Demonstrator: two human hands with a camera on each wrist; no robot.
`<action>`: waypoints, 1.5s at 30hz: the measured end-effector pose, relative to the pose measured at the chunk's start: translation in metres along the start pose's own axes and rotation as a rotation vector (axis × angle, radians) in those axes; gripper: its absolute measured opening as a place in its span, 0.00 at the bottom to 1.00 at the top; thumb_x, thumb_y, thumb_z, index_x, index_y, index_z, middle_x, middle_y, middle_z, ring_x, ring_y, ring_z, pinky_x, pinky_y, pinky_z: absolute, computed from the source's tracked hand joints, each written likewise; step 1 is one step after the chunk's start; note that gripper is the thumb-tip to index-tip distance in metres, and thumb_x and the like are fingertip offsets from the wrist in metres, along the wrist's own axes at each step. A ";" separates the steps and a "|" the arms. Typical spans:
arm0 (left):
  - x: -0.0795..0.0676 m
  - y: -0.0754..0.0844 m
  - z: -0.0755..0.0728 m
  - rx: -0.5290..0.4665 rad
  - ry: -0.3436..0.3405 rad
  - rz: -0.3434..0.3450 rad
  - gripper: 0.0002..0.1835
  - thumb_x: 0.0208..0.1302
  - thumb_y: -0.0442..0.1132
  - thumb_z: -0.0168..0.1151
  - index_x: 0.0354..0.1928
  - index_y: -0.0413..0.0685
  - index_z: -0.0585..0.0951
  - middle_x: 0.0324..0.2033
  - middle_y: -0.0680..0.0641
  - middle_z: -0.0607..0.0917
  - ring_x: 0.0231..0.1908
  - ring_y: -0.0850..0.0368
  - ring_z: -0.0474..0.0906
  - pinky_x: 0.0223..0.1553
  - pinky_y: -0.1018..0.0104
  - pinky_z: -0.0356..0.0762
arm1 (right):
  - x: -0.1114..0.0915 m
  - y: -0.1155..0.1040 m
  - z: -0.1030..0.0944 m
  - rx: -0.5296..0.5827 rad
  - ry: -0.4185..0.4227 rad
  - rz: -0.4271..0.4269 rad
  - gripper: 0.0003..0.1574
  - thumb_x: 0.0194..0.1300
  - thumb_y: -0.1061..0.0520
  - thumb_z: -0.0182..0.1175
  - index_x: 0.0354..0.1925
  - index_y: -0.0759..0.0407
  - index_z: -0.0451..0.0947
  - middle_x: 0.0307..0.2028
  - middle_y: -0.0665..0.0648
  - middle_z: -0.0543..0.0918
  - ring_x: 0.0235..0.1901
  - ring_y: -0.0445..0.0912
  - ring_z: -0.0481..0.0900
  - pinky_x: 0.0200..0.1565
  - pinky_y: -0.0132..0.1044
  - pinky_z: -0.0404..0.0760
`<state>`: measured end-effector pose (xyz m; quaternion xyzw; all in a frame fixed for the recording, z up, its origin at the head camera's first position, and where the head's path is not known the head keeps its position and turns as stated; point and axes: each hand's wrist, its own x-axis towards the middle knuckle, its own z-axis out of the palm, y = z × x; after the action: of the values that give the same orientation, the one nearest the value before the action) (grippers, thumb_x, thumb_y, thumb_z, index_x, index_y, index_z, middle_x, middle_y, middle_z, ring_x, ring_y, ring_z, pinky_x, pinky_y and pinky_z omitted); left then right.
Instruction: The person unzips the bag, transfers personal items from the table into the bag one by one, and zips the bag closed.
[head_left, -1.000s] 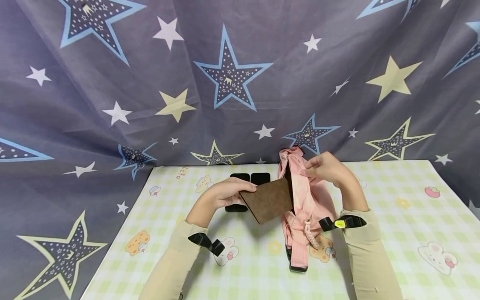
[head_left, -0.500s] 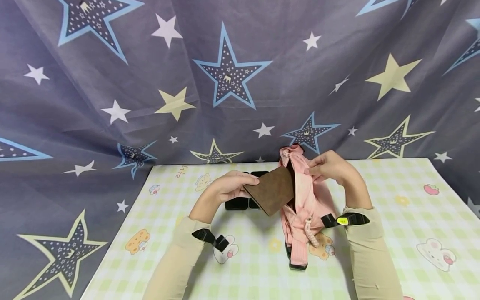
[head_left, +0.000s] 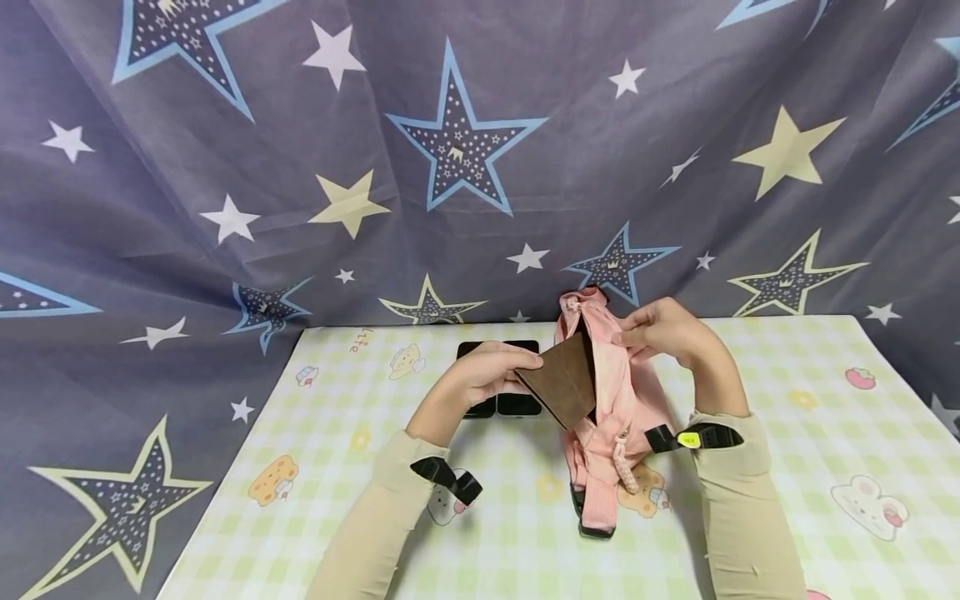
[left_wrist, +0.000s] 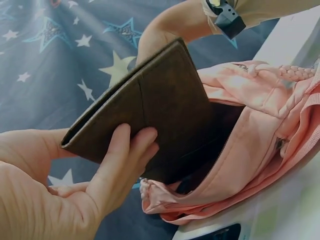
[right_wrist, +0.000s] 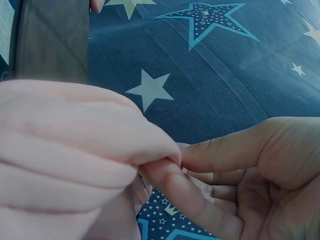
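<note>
My left hand (head_left: 491, 371) pinches a flat brown leather-look wallet (head_left: 566, 379), thumb on one face and fingers on the other. In the left wrist view the wallet (left_wrist: 175, 110) is tilted, its far end inside the dark mouth of a pink fabric bag (head_left: 615, 375). That inserted end is hidden. On the bag's other side, my right hand (head_left: 663, 329) pinches the fabric between thumb and forefinger, as the right wrist view shows on the pink fold (right_wrist: 100, 145). The bag stands on the table with its zipped opening gaping toward the left hand.
Flat black phone-like things (head_left: 519, 405) lie on the table behind the left hand. A braided cord (head_left: 624, 467) and a strap with a black buckle (head_left: 597, 531) hang at the bag's front. A star-printed curtain (head_left: 465, 250) rises behind the checked tablecloth (head_left: 337, 500).
My left hand has moved right, and the wallet has gone deeper into the bag's opening. The right hand keeps its pinch on the fabric, shifted slightly right.
</note>
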<state>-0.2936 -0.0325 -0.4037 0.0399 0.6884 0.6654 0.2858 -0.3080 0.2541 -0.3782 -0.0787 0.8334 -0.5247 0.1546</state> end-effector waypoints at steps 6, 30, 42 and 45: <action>0.001 -0.002 -0.004 0.001 0.006 -0.010 0.13 0.69 0.30 0.60 0.52 0.31 0.82 0.28 0.53 0.86 0.31 0.62 0.86 0.52 0.57 0.86 | 0.000 -0.002 -0.001 0.004 -0.002 -0.017 0.24 0.68 0.66 0.62 0.56 0.85 0.74 0.28 0.50 0.88 0.25 0.38 0.84 0.34 0.34 0.88; 0.005 -0.004 0.003 0.050 -0.024 -0.046 0.20 0.68 0.27 0.60 0.61 0.28 0.78 0.31 0.50 0.87 0.33 0.59 0.86 0.55 0.52 0.84 | 0.001 0.002 -0.003 -0.026 -0.022 -0.024 0.24 0.68 0.67 0.61 0.55 0.86 0.74 0.30 0.51 0.89 0.25 0.37 0.84 0.34 0.35 0.88; 0.013 -0.005 0.009 0.019 0.061 -0.015 0.18 0.65 0.27 0.64 0.57 0.30 0.81 0.30 0.50 0.88 0.32 0.60 0.86 0.51 0.55 0.86 | 0.000 0.000 -0.003 -0.042 -0.020 -0.033 0.24 0.68 0.66 0.61 0.56 0.86 0.74 0.32 0.54 0.89 0.25 0.37 0.84 0.34 0.34 0.88; 0.015 -0.005 0.011 -0.008 0.089 -0.007 0.18 0.66 0.27 0.63 0.56 0.29 0.82 0.33 0.48 0.88 0.33 0.60 0.86 0.53 0.55 0.85 | 0.000 0.001 -0.002 -0.042 -0.017 -0.036 0.24 0.68 0.66 0.62 0.55 0.85 0.74 0.32 0.55 0.89 0.25 0.37 0.84 0.34 0.35 0.88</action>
<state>-0.2993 -0.0165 -0.4132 0.0065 0.6979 0.6683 0.2574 -0.3083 0.2565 -0.3781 -0.1013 0.8413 -0.5092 0.1507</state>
